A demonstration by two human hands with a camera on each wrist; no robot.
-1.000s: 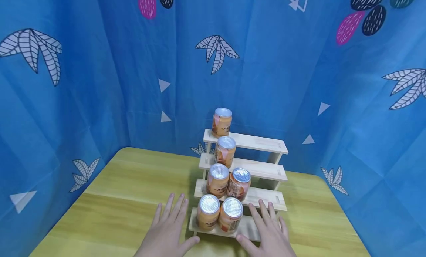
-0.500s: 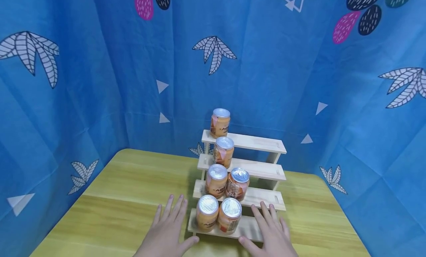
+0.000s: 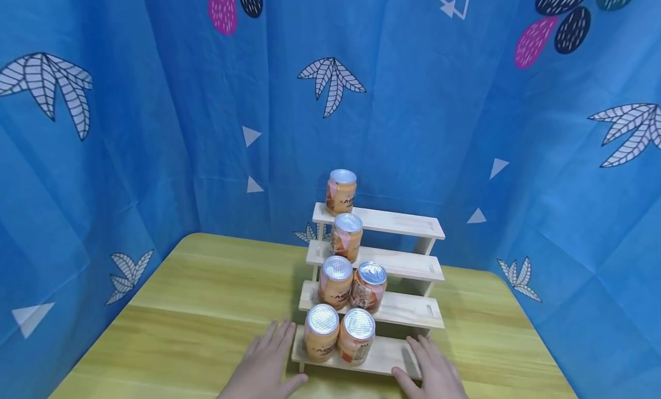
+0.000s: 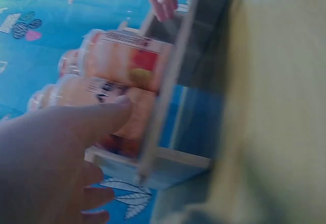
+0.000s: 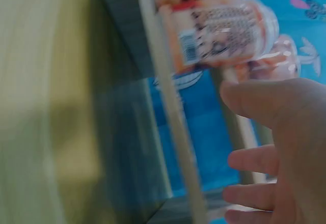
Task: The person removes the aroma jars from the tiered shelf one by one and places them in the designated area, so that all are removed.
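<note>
A stepped wooden display rack stands on the table with several small orange cans on its left side. Two cans, a left can and a right can, are upright on the lowest step. Beside the rack's lower left end is my left hand, fingers extended and thumb towards the front edge. My right hand is at the lowest step's right end, fingers slightly bent. Neither hand holds anything; contact with the rack cannot be made out. In the left wrist view, the left thumb appears in front of a can.
Higher up, two cans share the second step, including one; a single can is on the third and another can on top. A blue patterned curtain surrounds the back and sides of the wooden table.
Both hands have drawn back slightly towards the front edge, and the right hand has also shifted right. Its fingers look more bent. The cans and rack stay in place.
</note>
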